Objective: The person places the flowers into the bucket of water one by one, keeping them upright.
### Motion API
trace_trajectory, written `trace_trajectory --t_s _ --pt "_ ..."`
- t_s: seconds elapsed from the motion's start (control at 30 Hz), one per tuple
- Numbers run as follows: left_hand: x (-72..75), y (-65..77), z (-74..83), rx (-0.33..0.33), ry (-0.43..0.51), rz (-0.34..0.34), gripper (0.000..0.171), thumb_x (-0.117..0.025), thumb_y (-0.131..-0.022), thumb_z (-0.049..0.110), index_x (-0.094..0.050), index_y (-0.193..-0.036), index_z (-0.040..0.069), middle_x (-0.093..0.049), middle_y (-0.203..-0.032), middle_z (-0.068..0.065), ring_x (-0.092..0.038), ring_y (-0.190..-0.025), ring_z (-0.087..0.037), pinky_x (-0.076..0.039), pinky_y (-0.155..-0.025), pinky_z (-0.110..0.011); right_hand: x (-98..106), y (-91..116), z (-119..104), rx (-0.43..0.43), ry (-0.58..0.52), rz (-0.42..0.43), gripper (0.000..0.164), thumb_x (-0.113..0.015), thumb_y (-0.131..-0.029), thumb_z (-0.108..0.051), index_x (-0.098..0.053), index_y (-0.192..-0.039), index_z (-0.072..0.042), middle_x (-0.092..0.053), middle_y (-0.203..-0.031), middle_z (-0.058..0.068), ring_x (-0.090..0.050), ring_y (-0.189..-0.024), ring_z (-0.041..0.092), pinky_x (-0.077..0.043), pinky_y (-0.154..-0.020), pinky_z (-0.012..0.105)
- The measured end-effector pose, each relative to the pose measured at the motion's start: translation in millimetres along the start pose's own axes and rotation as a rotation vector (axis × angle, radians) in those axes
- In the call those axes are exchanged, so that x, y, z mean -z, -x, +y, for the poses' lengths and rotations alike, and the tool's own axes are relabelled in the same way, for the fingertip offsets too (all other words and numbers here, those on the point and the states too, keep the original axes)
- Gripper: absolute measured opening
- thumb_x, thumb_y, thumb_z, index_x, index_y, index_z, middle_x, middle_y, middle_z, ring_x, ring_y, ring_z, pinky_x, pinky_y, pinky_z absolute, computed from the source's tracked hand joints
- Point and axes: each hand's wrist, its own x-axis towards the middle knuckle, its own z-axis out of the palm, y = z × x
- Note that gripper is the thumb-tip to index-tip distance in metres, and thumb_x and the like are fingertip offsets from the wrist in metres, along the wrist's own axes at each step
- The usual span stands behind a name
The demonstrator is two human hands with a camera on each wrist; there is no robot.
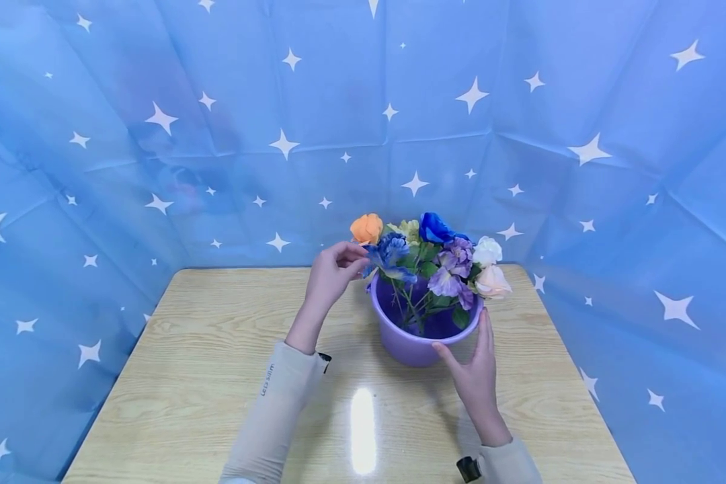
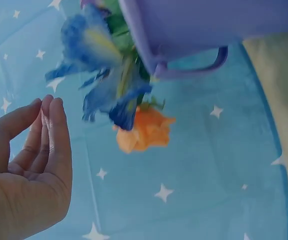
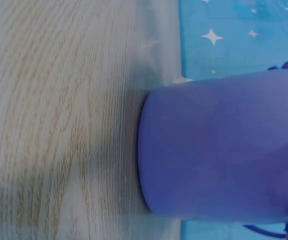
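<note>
A purple bucket point(image 1: 420, 343) stands on the table, filled with artificial flowers. My left hand point(image 1: 339, 265) is beside a blue iris point(image 1: 393, 252) at the bucket's left. In the left wrist view, the left thumb tip meets the fingertips point(image 2: 48, 100), with nothing visible between them and a small gap to the petals. My right hand point(image 1: 478, 376) rests against the bucket's near right side, thumb at the front rim and straight fingers along the right. An orange rose point(image 1: 366, 228) is behind the iris. In the right wrist view the bucket wall point(image 3: 219, 150) hides most of that hand.
Other blooms in the bucket are a blue rose point(image 1: 435, 228), purple flowers point(image 1: 450, 269), a white bloom point(image 1: 487, 251) and a pale pink rose point(image 1: 493, 282). A wooden table point(image 1: 218, 376) lies under everything. Blue star-patterned cloth point(image 1: 230, 101) hangs around the back and sides.
</note>
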Motion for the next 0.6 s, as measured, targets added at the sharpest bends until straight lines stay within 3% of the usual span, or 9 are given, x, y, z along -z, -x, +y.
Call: trace_trajectory --t_s 0.1,0.33,0.6 --pt "9.4 -2.7 1.6 -0.012 0.018 0.026 0.02 -0.07 -0.093 0.012 -0.07 -0.109 -0.001 -0.074 -0.098 -0.015 -0.07 -0.083 -0.024 -0.063 -0.073 -0.027 0 0 0 -0.003 0.01 0.0 0.11 -0.085 -0.08 -0.025 -0.011 -0.161 -0.015 -0.011 -0.169 0.006 -0.013 -0.155 0.029 -0.016 -0.126 0.054" --pt "30.7 -2.3 2.1 -0.01 0.045 0.086 0.015 -0.069 -0.094 0.011 -0.07 -0.107 0.004 -0.071 -0.1 -0.022 -0.07 -0.088 -0.034 -0.062 -0.073 -0.026 1 1 0 0.0 0.004 -0.002 0.111 -0.085 -0.079 -0.024 -0.011 -0.161 -0.015 -0.011 -0.169 0.007 -0.013 -0.156 0.029 -0.016 -0.126 0.055" --pt "51.5 0.4 -0.8 -0.051 0.049 0.188 0.015 -0.07 -0.094 0.013 -0.071 -0.107 0.005 -0.072 -0.099 -0.019 -0.07 -0.084 -0.024 -0.061 -0.074 -0.023 2 1 -2 -0.006 0.011 -0.007 0.11 -0.085 -0.08 -0.027 -0.01 -0.161 -0.014 -0.011 -0.169 0.007 -0.012 -0.156 0.03 -0.016 -0.126 0.055"
